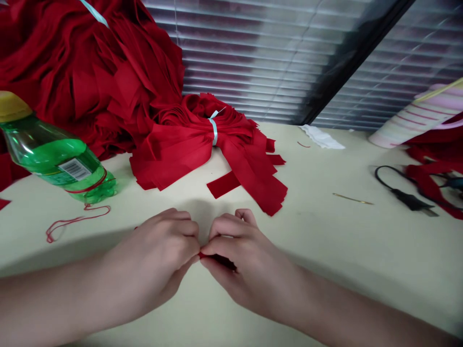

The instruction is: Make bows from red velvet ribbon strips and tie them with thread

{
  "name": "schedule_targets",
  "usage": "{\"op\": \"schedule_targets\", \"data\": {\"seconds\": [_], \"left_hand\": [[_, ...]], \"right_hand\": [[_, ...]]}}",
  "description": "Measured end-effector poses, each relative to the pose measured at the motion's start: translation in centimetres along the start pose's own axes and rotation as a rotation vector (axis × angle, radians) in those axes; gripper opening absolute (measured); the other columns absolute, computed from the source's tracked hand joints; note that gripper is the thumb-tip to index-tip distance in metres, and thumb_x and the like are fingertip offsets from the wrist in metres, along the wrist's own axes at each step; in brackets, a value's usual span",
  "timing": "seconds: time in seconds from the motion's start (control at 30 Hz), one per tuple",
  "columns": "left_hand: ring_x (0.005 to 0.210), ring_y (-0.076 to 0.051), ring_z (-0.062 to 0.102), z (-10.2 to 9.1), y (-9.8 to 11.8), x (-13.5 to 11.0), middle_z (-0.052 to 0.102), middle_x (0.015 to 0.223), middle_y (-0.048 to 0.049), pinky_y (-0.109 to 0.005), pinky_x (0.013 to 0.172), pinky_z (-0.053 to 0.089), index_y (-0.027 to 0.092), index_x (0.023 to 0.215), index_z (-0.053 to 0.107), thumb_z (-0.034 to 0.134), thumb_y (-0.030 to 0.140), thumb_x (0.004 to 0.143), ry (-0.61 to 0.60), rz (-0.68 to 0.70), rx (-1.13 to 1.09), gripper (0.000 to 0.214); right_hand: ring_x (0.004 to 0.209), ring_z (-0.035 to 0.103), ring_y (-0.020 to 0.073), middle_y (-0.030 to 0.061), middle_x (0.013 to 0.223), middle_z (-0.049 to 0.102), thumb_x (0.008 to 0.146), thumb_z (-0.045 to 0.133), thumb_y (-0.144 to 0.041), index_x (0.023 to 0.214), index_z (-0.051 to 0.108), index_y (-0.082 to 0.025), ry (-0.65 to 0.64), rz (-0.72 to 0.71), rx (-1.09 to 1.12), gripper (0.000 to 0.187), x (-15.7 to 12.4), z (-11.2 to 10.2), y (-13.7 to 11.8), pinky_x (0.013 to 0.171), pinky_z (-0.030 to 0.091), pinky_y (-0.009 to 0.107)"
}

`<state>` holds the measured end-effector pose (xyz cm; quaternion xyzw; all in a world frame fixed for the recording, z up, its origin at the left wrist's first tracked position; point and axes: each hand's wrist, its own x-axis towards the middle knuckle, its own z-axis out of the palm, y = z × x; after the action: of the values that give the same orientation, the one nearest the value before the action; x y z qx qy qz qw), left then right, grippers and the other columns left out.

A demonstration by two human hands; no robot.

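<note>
My left hand (161, 248) and my right hand (242, 262) meet above the cream tabletop (275, 178). Their fingers pinch a small piece of red fabric (219, 260) between them, and most of it is hidden by my fingers. Beyond my hands lies a bundle of red fabric strips (181, 154), tied with a pale blue band (214, 130). A loose red strip (223, 185) rests at the bundle's front edge. Neither hand touches the bundle.
A green plastic bottle (54, 156) lies on its side at left, near a loop of red cord (77, 222). A large red fabric heap (87, 72) rises behind it. At right are a black electrical cord and plug (408, 195), a thin gold rod (352, 198), and a striped cone (421, 115).
</note>
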<state>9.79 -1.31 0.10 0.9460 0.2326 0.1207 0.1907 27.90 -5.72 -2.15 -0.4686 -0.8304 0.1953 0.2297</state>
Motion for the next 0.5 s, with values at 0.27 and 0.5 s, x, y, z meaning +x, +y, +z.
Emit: {"op": "schedule_targets", "data": {"seconds": [0.27, 0.5], "left_hand": [[0.075, -0.021, 0.053, 0.9, 0.1, 0.0, 0.058, 0.070, -0.0041, -0.035, 0.069, 0.048, 0.014, 0.072, 0.062, 0.049, 0.001, 0.073, 0.006, -0.050, -0.008, 0.018], [0.082, -0.021, 0.055, 0.4, 0.5, -0.2, 0.060, 0.077, -0.0041, -0.039, 0.080, 0.048, 0.016, 0.080, 0.063, 0.046, 0.005, 0.082, -0.054, -0.060, 0.041, 0.020]], "right_hand": [[0.072, 0.052, 0.0147, 0.0013, 0.074, 0.056, 0.081, 0.057, -0.018, 0.069, 0.062, -0.014, 0.010, 0.032, -0.092, 0.014, 0.1, 0.0, -0.3, 0.078, 0.026, 0.036], [0.080, 0.052, 0.0200, 0.0069, 0.079, 0.056, 0.082, 0.047, -0.010, 0.073, 0.058, -0.012, -0.094, 0.014, -0.112, 0.014, 0.1, -0.7, -1.2, 0.079, 0.031, 0.039]]}}
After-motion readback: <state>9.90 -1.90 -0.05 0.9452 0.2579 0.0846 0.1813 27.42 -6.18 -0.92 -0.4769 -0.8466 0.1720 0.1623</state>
